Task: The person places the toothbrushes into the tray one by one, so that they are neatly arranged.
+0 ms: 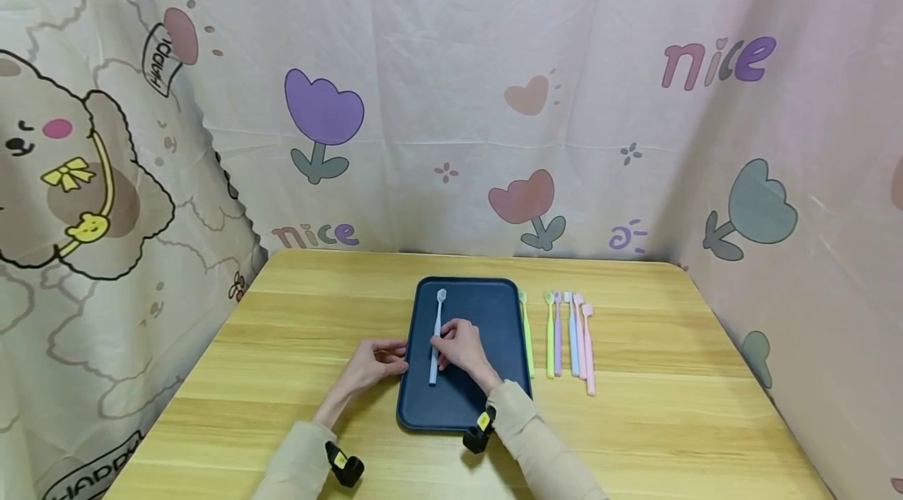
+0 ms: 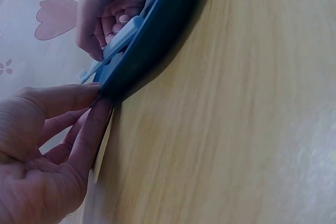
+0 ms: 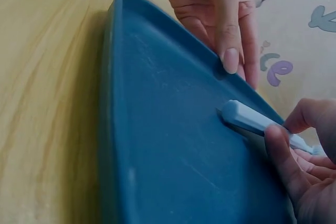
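While left hand [image 1: 374,365] pinches tray [image 1: 487,304] at left edge, presumably steadying it, right hand [image 1: 463,347] pinches 1 blue toothbrush [image 1: 438,320] alongside.

A tray [image 1: 487,312] lies on the desk [image 1: 656,422]; a curtain [image 1: 437,69] hangs behind at twelve o'clock. One toothbrush [image 1: 437,320] is over the tray's nine-o'clock side, head toward twelve. Just beside the three-o'clock edge lies another toothbrush [image 1: 527,335]; farther that way lie five more toothbrushes [image 1: 573,339], side by side.
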{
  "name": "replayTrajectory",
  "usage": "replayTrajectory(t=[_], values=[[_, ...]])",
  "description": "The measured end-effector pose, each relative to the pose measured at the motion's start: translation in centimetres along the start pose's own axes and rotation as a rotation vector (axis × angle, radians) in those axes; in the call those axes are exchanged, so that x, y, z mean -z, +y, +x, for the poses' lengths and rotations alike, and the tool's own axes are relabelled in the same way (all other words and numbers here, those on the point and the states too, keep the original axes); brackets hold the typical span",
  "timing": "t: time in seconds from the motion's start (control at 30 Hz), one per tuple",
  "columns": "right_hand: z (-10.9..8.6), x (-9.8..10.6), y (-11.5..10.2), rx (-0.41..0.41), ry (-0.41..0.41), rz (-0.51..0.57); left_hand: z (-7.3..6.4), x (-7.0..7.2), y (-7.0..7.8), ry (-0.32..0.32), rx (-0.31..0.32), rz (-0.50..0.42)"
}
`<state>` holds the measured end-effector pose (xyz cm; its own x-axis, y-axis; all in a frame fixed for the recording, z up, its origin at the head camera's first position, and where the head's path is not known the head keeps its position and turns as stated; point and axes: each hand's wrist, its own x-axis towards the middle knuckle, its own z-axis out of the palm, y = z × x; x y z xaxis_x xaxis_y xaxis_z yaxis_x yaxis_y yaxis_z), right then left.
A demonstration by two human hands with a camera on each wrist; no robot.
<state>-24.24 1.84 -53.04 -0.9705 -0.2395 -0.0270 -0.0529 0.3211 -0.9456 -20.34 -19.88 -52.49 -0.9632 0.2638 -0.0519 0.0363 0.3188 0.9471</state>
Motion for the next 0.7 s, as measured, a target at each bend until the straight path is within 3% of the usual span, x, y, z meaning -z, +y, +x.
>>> replayTrajectory(t=[0.5, 0.7], values=[[-0.04, -0.32, -0.11, 0.016, 0.066, -0.067, 0.16, -0.18, 0.07, 0.003, 0.005, -0.020], [-0.25, -0.34, 0.01, 0.026, 0.054, -0.050, 0.04, -0.09, 0.02, -0.013, -0.006, -0.033]])
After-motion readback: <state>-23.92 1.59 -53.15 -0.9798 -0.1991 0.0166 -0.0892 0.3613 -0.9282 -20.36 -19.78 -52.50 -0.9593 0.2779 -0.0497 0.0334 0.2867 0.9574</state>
